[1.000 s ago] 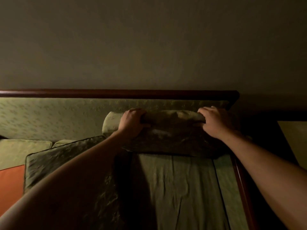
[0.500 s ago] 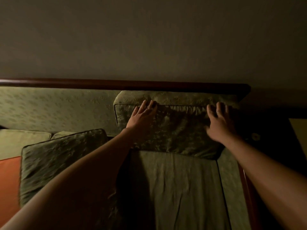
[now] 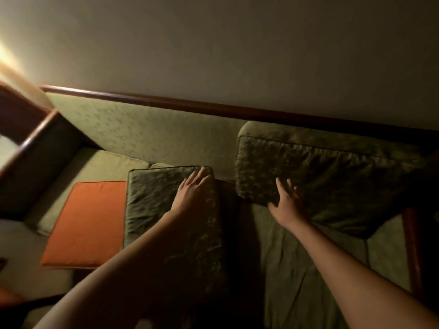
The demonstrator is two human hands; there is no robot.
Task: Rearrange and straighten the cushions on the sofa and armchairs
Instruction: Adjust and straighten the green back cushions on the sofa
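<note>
A green sofa (image 3: 152, 131) with a dark wooden top rail runs along the wall. One dark green patterned cushion (image 3: 332, 176) leans upright against the sofa back at the right. A second dark green cushion (image 3: 152, 203) lies flat on the seat in the middle. An orange cushion (image 3: 88, 222) lies flat to its left. My left hand (image 3: 192, 188) hovers open over the far right corner of the flat green cushion, fingers spread. My right hand (image 3: 285, 200) is open at the lower left corner of the upright cushion; whether it touches is unclear.
A wooden armrest (image 3: 31, 141) closes the sofa's left end, with a bright lamp glow (image 3: 7, 60) above it. Another wooden arm (image 3: 412, 245) edges the right end. The seat cover (image 3: 297, 269) below the upright cushion is wrinkled. The room is dim.
Both hands let go of the right cushion, which now stands against the back. My left hand moved left over the flat green cushion. The view swung left, showing the orange cushion and left armrest.
</note>
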